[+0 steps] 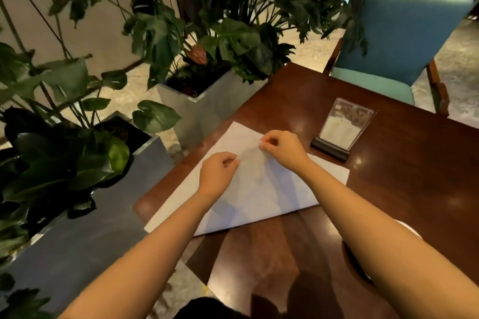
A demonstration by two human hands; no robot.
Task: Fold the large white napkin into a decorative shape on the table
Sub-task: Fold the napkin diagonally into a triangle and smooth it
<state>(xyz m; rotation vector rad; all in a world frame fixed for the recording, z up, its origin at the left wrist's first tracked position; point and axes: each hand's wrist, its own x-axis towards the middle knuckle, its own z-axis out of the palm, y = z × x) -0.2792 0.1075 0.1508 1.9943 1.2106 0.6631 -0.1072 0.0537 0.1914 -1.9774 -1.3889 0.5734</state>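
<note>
Dark, glossy brown wooden desk [388, 176] fills the right of the view, with leafy green plants [220, 33] in square grey planters [207, 103] along its left edge and a teal upholstered chair with a wooden frame [404, 33] at its far side. A clear acrylic sign holder on a black base [342, 124] stands upright on the desk, just beyond the right hand.

The large white napkin [259, 197] lies spread flat near the desk's left corner, one near corner hanging slightly past the edge. Both hands meet over its middle. The left hand's fingers [230, 159] are curled in, thumb against fingertips, pinching a raised, thin flap of the napkin. The right hand's fingers [267, 142] are curled the same way and pinch the same flap a little farther from the person – the lifted cloth stretches between the two pinches, blurred and half translucent, while the rest of the napkin stays flat on the desk below and around the fingers.

The left hand [219, 171] is turned knuckles-up, its bare forearm reaching in from the lower left. The right hand [282, 149] sits slightly farther out, wrist bent inward, its forearm crossing the napkin's right side from the lower right.
</note>
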